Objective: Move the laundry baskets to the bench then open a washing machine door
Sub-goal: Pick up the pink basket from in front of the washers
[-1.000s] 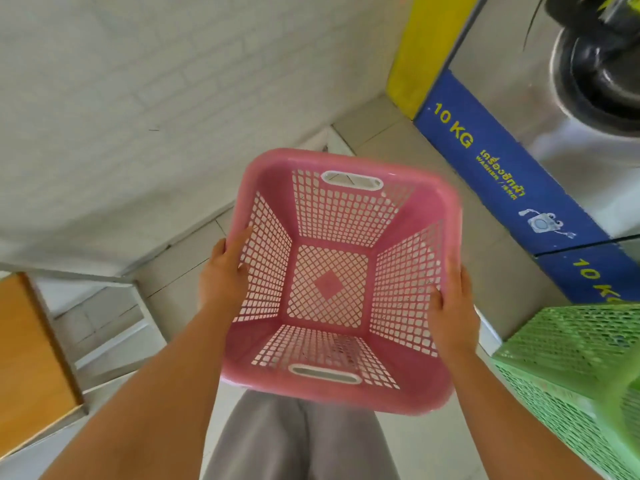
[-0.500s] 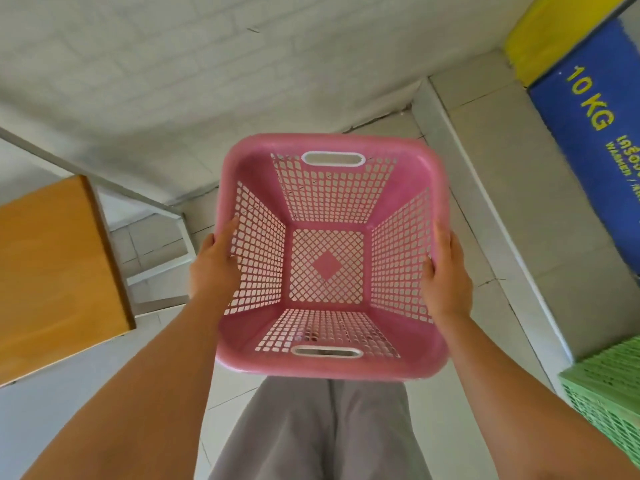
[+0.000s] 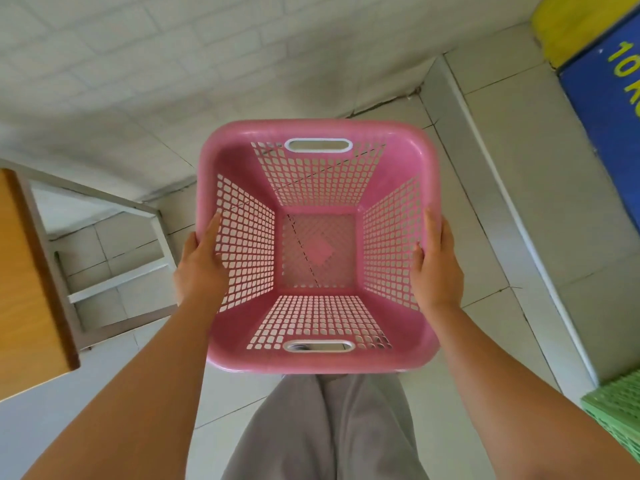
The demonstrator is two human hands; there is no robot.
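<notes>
I hold an empty pink laundry basket [image 3: 317, 188] level in front of me, above the tiled floor. My left hand [image 3: 201, 268] grips its left rim and my right hand [image 3: 437, 268] grips its right rim. The wooden bench [image 3: 24, 289] with a grey metal frame stands at the left edge. A corner of a green basket [image 3: 616, 417] shows at the lower right. The blue and yellow front of a 10 kg washing machine [image 3: 609, 84] is at the upper right; its door is out of view.
A white brick wall [image 3: 173, 57] runs across the top. A raised tiled plinth [image 3: 540, 216] carries the washing machine on the right. My grey trouser legs [image 3: 329, 431] are below the basket.
The view has swung left: the washing machine has slid towards the right edge and its door has left the view. The bench has moved further into view. Both hands keep hold of the pink basket.
</notes>
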